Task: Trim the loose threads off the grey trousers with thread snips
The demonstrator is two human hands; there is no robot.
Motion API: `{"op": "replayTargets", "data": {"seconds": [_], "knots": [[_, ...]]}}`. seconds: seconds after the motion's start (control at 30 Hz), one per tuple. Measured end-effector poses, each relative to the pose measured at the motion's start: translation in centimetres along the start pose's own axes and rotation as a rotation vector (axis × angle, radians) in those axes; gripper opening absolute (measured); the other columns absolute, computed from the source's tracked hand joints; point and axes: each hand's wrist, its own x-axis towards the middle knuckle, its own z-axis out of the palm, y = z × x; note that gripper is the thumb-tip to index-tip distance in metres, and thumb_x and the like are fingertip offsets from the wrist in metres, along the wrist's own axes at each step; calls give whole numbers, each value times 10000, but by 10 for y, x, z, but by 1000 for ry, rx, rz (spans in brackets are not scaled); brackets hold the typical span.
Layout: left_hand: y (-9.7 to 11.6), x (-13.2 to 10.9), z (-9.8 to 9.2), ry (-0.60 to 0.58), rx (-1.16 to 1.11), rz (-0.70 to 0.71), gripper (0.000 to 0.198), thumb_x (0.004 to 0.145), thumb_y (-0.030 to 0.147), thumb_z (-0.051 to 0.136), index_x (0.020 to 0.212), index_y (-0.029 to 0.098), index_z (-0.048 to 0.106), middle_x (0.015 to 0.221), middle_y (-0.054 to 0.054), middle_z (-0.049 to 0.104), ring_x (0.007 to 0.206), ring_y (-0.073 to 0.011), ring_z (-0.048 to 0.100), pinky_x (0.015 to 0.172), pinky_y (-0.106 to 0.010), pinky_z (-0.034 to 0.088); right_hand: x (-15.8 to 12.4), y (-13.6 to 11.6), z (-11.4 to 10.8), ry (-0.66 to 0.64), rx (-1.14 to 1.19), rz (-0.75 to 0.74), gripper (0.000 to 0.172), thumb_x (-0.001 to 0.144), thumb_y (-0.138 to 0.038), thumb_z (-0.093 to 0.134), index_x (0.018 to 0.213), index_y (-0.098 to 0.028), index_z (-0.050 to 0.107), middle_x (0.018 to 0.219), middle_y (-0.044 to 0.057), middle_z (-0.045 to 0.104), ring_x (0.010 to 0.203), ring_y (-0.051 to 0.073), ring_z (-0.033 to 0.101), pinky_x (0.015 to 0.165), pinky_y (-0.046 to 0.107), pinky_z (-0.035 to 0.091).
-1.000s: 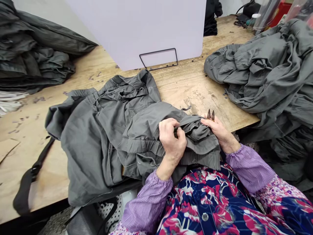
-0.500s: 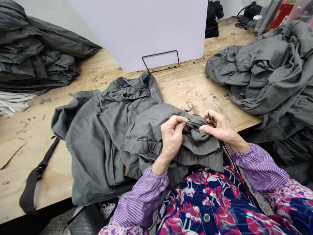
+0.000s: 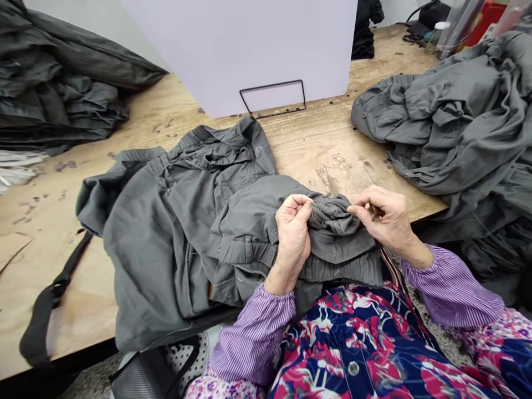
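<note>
Grey trousers (image 3: 245, 216) with a gathered elastic waistband and belt loops lie bunched over the table's front edge and my lap. My left hand (image 3: 293, 227) is closed in a pinch on a fold of the cloth. Opposite it, my right hand (image 3: 384, 219) pinches the same bunched fold between thumb and forefinger. Tucked in the curled fingers of that hand is a small brownish metal tool (image 3: 376, 213), which looks like thread snips; most of it is hidden. The fold between the two hands is crumpled into a small ring of layers.
More grey garments are heaped at the right (image 3: 453, 122) and in a dark pile (image 3: 54, 83) at the left. A white panel (image 3: 274, 50) stands behind on a black wire stand (image 3: 272, 91). A black strap (image 3: 54, 299) hangs over the table's front left edge.
My right hand has shifted slightly right and its fingers have turned, so the metal tool now sits deeper in the palm. My left hand stays on the fold; the view has shifted slightly.
</note>
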Motion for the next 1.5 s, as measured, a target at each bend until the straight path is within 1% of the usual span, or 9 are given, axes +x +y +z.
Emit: {"op": "replayTargets", "data": {"seconds": [0.17,0.37,0.7,0.87,0.97,1.17,1.27,1.37,1.5], "knots": [[0,-4,1,-24,106,59,71,653,147,652,662,142,581,618,30,536,557,-48,440,553,-151,349,9,-17,3,-163,-102,-214,151,802,-133,548,923,-178,627,737,19,558,629,105,505,574,225,391],[1,-1,3,-143,261,128,41,689,117,597,665,145,580,617,24,539,566,-67,439,564,-176,349,13,-12,9,-275,-184,-223,149,685,-21,464,706,-147,541,651,19,516,611,121,454,555,249,323],[-4,6,10,-180,298,2,60,669,138,564,616,138,536,557,34,469,521,-63,368,516,-183,281,1,-16,-14,-186,581,512,273,880,-351,481,671,-187,416,576,-52,329,477,64,286,440,221,226],[-5,6,12,-164,310,4,61,659,142,562,606,140,532,543,36,459,508,-62,356,505,-186,267,5,-14,-16,-86,150,143,156,803,-320,614,780,-179,552,636,-20,467,551,89,409,512,235,333],[-5,6,13,-172,306,12,64,654,141,564,601,144,528,545,37,462,508,-64,360,503,-187,272,4,-8,-8,-198,-136,-123,138,798,-220,593,929,-176,597,754,26,555,658,125,494,582,251,383],[-7,6,13,-229,415,78,77,682,133,535,608,154,525,544,37,465,513,-76,376,510,-199,287,2,-5,-7,-354,-458,-284,157,757,-48,444,710,-158,547,715,55,551,696,158,475,600,268,340],[-5,5,15,-300,604,212,107,719,130,514,618,162,528,549,37,460,521,-84,392,527,-213,296,0,-6,-16,-427,-463,-261,151,727,-27,444,702,-156,520,696,45,525,664,145,444,581,264,307],[-1,6,20,-359,771,361,132,739,116,500,618,164,521,555,38,466,533,-87,413,562,-225,310,-3,-5,-26,-505,-201,-106,144,771,-64,458,665,-160,475,613,-7,455,568,100,391,539,232,291],[2,12,25,-459,784,334,153,741,113,480,599,166,504,536,37,457,535,-95,417,559,-233,307,-1,-2,-36,-471,179,163,196,856,-182,474,661,-164,455,581,-37,410,536,75,376,516,205,316]]}}
